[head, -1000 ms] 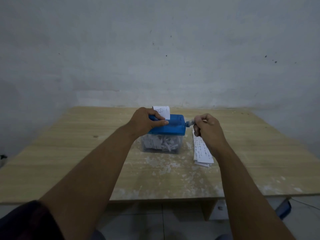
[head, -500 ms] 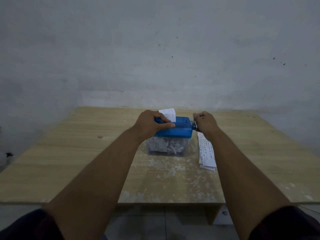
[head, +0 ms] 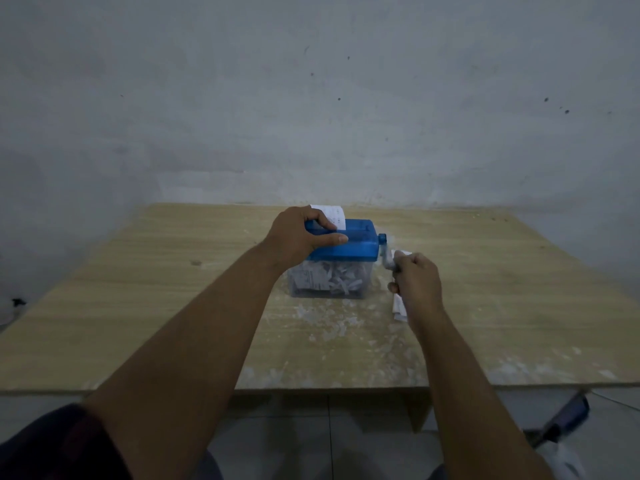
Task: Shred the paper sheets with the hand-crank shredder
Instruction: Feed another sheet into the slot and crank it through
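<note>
Head view: boxy blue plastic shredder (head: 360, 248)

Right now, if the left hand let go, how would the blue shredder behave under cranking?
Probably light: small plastic shredder, clear bin holding only paper shreds. Likely to twist or skid, since the crank sits off one side, gripped by the right hand. The left hand clamping its lid suggests it needs bracing.

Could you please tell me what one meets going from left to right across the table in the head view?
In order: left hand holding the shredder → upright paper sheet → crank → right hand gripping it.
</note>
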Tool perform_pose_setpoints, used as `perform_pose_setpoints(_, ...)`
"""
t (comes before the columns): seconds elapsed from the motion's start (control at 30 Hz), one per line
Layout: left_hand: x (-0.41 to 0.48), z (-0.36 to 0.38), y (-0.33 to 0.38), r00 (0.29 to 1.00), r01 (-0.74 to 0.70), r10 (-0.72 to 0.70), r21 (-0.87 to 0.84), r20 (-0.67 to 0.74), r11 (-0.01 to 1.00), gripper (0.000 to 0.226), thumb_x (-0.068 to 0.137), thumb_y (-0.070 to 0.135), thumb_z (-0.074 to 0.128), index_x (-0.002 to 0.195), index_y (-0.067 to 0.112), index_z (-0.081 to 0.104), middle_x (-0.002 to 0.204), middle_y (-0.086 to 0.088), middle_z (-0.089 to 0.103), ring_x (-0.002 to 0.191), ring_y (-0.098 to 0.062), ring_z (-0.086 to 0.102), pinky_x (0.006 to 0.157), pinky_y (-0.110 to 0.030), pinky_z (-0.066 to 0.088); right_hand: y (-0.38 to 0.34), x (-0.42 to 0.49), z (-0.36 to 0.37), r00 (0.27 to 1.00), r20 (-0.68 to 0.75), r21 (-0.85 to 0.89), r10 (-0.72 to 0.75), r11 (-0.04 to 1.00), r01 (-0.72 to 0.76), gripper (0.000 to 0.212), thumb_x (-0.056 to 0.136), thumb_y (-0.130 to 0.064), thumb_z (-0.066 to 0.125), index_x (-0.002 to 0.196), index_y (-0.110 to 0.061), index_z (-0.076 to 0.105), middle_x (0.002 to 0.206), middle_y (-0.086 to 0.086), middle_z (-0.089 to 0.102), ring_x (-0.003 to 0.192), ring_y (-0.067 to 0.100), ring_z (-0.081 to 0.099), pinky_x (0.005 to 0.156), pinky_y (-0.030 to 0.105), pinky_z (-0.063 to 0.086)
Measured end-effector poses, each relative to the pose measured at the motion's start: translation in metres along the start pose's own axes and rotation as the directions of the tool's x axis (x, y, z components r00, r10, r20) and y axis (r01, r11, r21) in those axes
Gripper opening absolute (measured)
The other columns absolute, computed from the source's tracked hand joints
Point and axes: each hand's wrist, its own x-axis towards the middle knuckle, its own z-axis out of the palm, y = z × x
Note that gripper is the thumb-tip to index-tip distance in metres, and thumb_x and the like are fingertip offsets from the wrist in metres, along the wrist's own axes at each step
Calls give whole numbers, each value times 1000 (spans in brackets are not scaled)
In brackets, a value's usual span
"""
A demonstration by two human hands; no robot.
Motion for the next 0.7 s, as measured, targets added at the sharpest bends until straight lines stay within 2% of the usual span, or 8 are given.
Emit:
perform_pose_setpoints(0.1,0,-1,1,1000,8,-8,21,6,1000,31,75,44,95,86,20,79,98,8,72,93,-4,66,65,-7,46,-36,-2,-7,998,21,73,-67,995,65,13,106,-19,56,99,-12,65,86,2,65,72,15,55,67,33,53)
perform_pose_setpoints(0.2,0,-4,0,1000,4,-5,35,25,999,31,74,49,93,84,24,78,102,5,72,97,-9,65,77,-23,53,-59,11,-13,991,76,-74,-113,990,118,15,107,-19,53,111,-14,67,93,3,67,74,16,60,67,29,54)
perform_pose_setpoints(0.3,3,-5,-1,999,-6,4,55,45,998,30,73,52,92,82,27,77,99,4,72,96,-14,66,84,-37,55,-72,29,-10,978,132,-139,-161,974,179,22,108,-22,51,108,-12,71,88,3,66,71,14,60,71,31,59)
perform_pose_setpoints(0.4,2,-5,-1,999,-3,1,33,45,999,28,74,50,92,82,27,78,96,6,71,93,-12,66,80,-32,54,-80,53,2,971,155,-210,-181,954,212,28,109,-32,50,107,-10,68,89,5,66,73,15,58,66,33,57)
perform_pose_setpoints(0.47,2,-4,-2,999,-5,4,34,39,999,28,74,49,93,82,27,78,95,7,70,91,-10,65,76,-26,49,-77,70,13,979,161,-217,-125,963,158,33,109,-35,50,104,-8,68,92,8,66,75,18,58,62,32,53)
perform_pose_setpoints(0.57,1,-3,-3,1000,-10,8,46,29,999,27,75,49,93,83,28,78,93,11,69,87,-5,63,72,-20,44,-52,89,24,985,171,-316,-17,946,71,24,108,-24,53,97,-5,65,97,14,66,74,20,59,57,30,52)
perform_pose_setpoints(0.63,1,-2,-4,1000,-2,1,53,16,999,29,75,50,93,83,28,77,92,13,68,87,-4,63,72,-19,44,-27,90,27,978,196,-390,74,921,8,18,107,-18,53,105,-4,64,97,14,65,75,22,60,57,30,53)
perform_pose_setpoints(0.7,0,0,-6,1000,-12,12,57,5,998,31,74,53,93,82,28,76,92,12,67,89,-7,63,72,-21,45,-4,82,25,976,180,-340,124,939,-57,24,109,-18,48,113,0,64,94,14,64,72,22,57,57,30,52)
